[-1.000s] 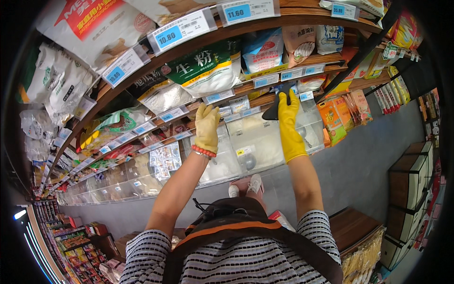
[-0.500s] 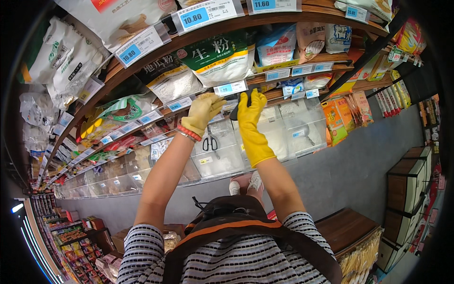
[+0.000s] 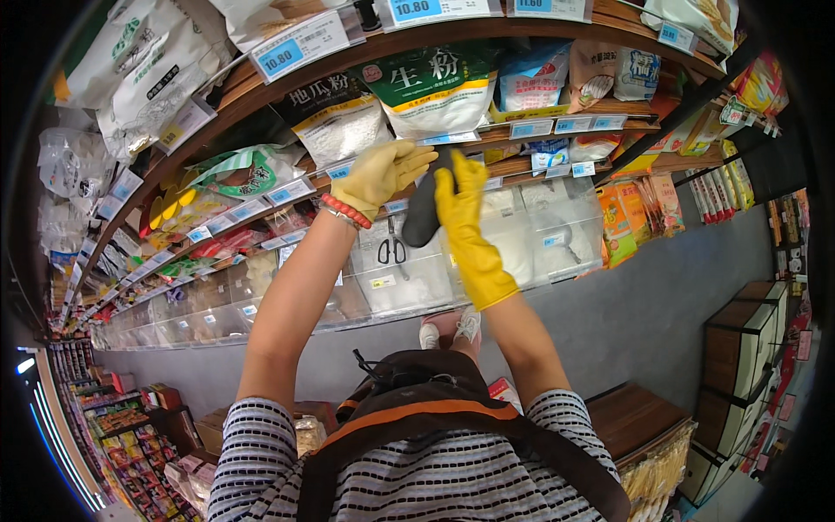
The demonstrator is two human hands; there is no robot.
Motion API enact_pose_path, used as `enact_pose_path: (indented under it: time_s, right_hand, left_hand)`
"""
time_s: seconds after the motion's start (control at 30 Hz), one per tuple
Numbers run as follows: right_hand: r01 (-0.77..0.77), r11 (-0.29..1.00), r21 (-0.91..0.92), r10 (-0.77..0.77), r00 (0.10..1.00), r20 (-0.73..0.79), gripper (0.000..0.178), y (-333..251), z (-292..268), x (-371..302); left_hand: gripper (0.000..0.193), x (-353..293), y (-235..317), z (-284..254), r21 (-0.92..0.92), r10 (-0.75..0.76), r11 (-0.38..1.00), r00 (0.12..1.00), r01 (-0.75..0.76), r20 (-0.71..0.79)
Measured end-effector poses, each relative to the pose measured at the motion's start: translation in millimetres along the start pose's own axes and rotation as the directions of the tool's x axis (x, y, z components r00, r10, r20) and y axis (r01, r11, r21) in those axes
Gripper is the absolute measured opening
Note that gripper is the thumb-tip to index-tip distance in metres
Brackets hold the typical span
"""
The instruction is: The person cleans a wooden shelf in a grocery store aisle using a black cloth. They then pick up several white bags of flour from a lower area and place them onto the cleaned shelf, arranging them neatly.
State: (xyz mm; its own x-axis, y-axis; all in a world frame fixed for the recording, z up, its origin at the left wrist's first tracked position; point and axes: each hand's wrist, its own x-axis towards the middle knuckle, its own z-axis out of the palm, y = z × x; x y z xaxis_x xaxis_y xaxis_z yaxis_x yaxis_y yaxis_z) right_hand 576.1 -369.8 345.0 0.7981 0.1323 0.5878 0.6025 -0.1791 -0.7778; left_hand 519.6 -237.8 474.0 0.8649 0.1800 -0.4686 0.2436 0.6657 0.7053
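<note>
My left hand [image 3: 372, 181], in a pale cream glove, reaches to the shelf front with its fingers stretched out and nothing seen in the palm. My right hand [image 3: 463, 196], in a bright yellow rubber glove, is closed on a long, dark grey, rounded flat object [image 3: 421, 216] whose kind I cannot make out. This object slants down between my hands, its upper end near my left fingertips; whether they touch it I cannot tell. Just above are a green and white starch bag [image 3: 432, 91] and a black and white flour bag [image 3: 339, 122].
Below my hands are clear bulk bins [image 3: 383, 283] of white powder, with black-handled scissors [image 3: 391, 250] in front of one. Wooden shelf edges [image 3: 374, 45] with price tags curve overhead. Orange packets [image 3: 616, 226] hang at right. A wooden stand [image 3: 635, 424] is behind me at lower right.
The dark object, mostly hidden behind my right glove before, now shows at length between my hands. My left hand has moved slightly up. The shelf has shifted a little in view.
</note>
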Motion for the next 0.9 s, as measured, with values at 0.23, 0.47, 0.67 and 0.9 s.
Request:
enact_pose_path:
  time_s: [0.23, 0.47, 0.67, 0.9]
  right_hand:
    - [-0.134, 0.899, -0.416, 0.190, 0.977, 0.097, 0.040, -1, -24, 53]
    - [0.076, 0.978, -0.193, -0.016, 0.956, 0.293, 0.043, -6, 31, 2]
    - [-0.088, 0.982, 0.165, 0.006, 0.897, 0.441, 0.045, 42, 6, -41]
    - [-0.141, 0.988, 0.069, 0.096, 0.893, 0.440, 0.044, 27, -22, -64]
  left_hand:
    - [0.031, 8, -14, -30, 0.604, 0.392, 0.497, 0.782, -0.623, 0.485]
    - [0.019, 21, -43, -26, 0.637, 0.480, 0.545, 0.826, -0.546, 0.297]
    - [0.053, -2, -79, 18, 0.488, 0.405, 0.806, 0.913, -0.333, -0.045]
    - [0.032, -3, -90, -73, 0.493, 0.752, 0.657, 0.459, -0.570, -0.473]
